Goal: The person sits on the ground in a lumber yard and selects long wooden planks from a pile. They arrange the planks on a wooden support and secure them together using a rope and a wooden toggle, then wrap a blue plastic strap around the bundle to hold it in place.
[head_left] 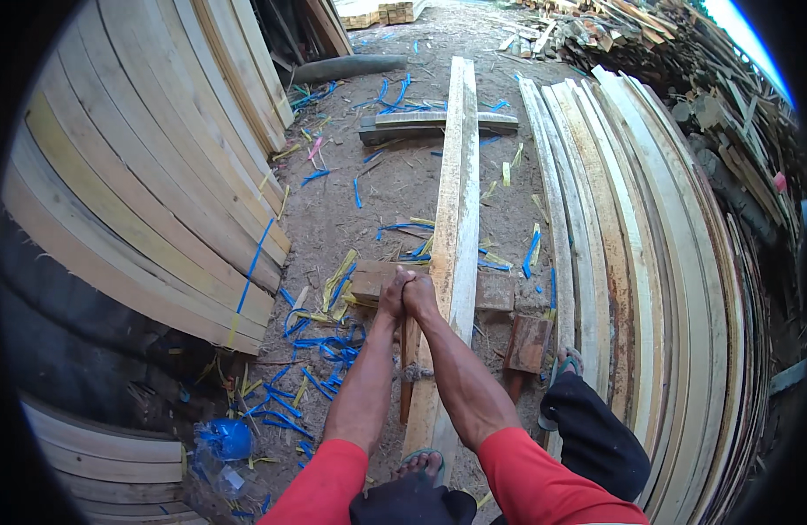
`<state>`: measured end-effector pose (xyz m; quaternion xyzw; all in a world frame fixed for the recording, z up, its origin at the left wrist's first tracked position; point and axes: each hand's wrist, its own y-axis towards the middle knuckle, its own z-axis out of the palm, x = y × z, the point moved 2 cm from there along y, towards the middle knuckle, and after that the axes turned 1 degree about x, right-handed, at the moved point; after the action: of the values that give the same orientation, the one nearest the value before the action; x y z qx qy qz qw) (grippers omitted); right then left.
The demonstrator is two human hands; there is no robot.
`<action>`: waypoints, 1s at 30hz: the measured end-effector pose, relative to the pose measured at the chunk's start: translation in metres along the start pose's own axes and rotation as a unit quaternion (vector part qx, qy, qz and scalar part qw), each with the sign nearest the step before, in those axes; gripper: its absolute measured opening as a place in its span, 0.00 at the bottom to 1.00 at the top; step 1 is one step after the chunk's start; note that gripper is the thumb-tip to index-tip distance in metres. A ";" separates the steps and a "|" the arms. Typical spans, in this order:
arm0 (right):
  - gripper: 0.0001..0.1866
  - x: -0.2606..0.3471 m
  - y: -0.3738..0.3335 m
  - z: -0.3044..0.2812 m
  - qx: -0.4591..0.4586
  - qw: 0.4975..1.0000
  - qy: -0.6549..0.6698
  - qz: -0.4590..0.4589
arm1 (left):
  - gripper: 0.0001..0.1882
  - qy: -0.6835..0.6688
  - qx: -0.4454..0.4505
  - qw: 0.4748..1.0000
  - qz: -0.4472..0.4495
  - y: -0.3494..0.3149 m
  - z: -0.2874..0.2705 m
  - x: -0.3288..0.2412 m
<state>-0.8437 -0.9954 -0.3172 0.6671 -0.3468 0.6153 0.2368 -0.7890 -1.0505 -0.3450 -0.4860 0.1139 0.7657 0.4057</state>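
My left hand [391,294] and my right hand [420,296] are closed and pressed together beside the left edge of a long wooden beam [457,188]. What they grip, if anything, is hidden by the fingers. Under my wrists a narrow reddish-brown strip of wood [409,346] runs along the beam's left side. A small grey, fuzzy clump [417,374] lies at the beam by my right forearm. The beam rests across a wooden block [494,290] near my hands and a low support [390,131] farther off. My sandalled foot [424,462] stands on its near end.
Stacked boards [158,166] rise on the left, one bundle tied with a blue strap [254,267]. Long planks [627,227] lie on the right, beside my other foot [568,359]. Blue and yellow strap scraps [333,350] litter the dirt. Scrap wood [614,35] is heaped far right.
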 end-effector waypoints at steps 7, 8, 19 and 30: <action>0.15 0.029 -0.116 0.005 0.060 0.986 0.066 -0.140 | 0.15 -0.029 0.077 0.987 0.141 -0.125 0.007 -0.027; 0.17 0.025 -0.138 0.010 0.063 0.982 0.051 -0.168 | 0.15 -0.055 0.099 0.980 0.161 -0.149 0.001 -0.024; 0.17 0.062 -0.143 0.023 0.014 0.998 0.035 -0.043 | 0.48 -0.063 0.242 0.968 -0.033 -0.110 -0.022 -0.038; 0.24 0.204 -0.237 -0.093 0.243 0.830 0.416 -0.279 | 0.24 0.060 0.142 0.988 0.010 -0.103 -0.014 -0.031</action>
<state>-0.7255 -0.8079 -0.0783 0.4522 0.1466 0.8070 0.3503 -0.6980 -1.0080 -0.3031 -0.4670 0.2504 0.7155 0.4554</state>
